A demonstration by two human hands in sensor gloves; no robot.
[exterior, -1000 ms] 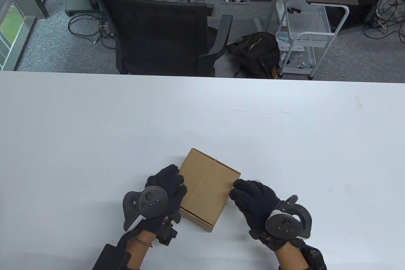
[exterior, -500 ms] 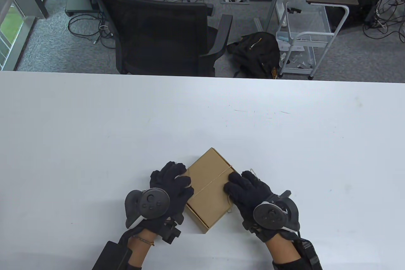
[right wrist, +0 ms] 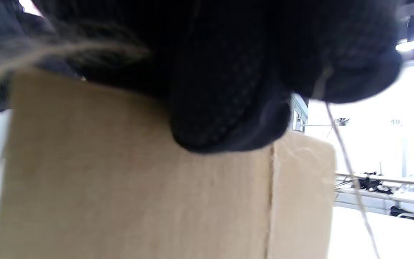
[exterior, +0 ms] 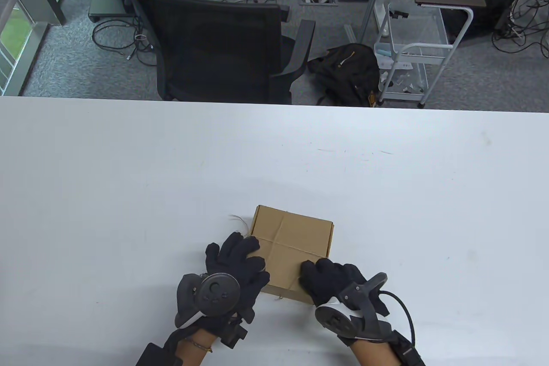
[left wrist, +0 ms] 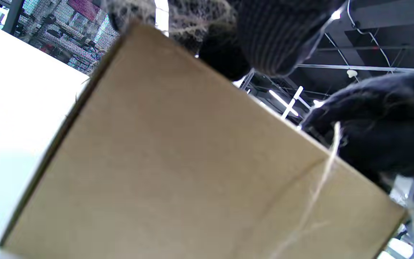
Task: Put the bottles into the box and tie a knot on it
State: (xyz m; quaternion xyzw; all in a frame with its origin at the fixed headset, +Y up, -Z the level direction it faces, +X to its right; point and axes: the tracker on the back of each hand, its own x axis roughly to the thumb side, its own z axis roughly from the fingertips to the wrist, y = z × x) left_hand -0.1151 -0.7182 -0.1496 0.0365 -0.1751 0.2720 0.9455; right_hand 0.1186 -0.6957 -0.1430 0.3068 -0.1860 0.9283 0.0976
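The cardboard box (exterior: 296,239) lies closed on the white table (exterior: 128,177), with thin twine (exterior: 281,244) crossing its lid. My left hand (exterior: 251,261) grips the box's near left corner, and the left wrist view shows its fingers (left wrist: 264,39) curled over the top edge of the box (left wrist: 178,172). On the near right edge my right hand (exterior: 315,273) holds on, its thumb against the box (right wrist: 120,194) wall. A strand of twine (right wrist: 347,162) hangs from those fingers. A frayed twine end (exterior: 239,219) sticks out by the far left corner. No bottle shows.
Beyond the table's far edge stand a black office chair (exterior: 218,40), a black bag (exterior: 347,70) on the floor and a white wire cart (exterior: 411,52). Loose cables lie on the carpet.
Both hands have turned the box clockwise and drawn it slightly nearer. The right hand slid from the right side to the near right edge. A frayed twine end now shows at the left.
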